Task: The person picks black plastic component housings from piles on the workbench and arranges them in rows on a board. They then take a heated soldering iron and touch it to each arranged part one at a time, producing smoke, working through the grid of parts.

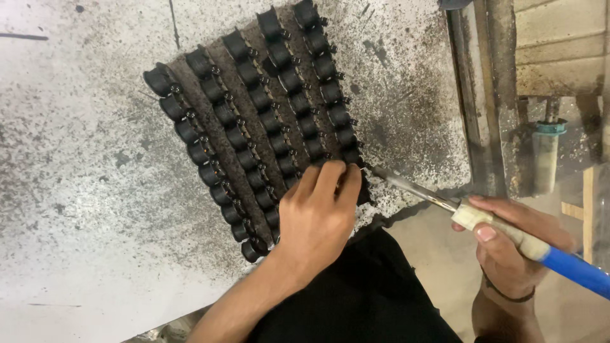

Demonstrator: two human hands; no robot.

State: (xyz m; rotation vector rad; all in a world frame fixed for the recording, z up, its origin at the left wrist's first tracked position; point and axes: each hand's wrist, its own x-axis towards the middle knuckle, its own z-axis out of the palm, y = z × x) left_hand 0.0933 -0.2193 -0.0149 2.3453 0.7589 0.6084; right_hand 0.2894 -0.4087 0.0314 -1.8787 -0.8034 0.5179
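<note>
I am pressing my left hand (316, 213) on the near right corner of a dark fibrous board (254, 121) carrying rows of small black coil-like parts (277, 143), fingertips pinching together at the last row. My right hand (511, 244) is wrapping its grip around a blue-handled soldering iron (483, 219), its metal tip touching the board's edge just beside those fingertips. The board is lying on a speckled, stained metal worktop (76, 190).
</note>
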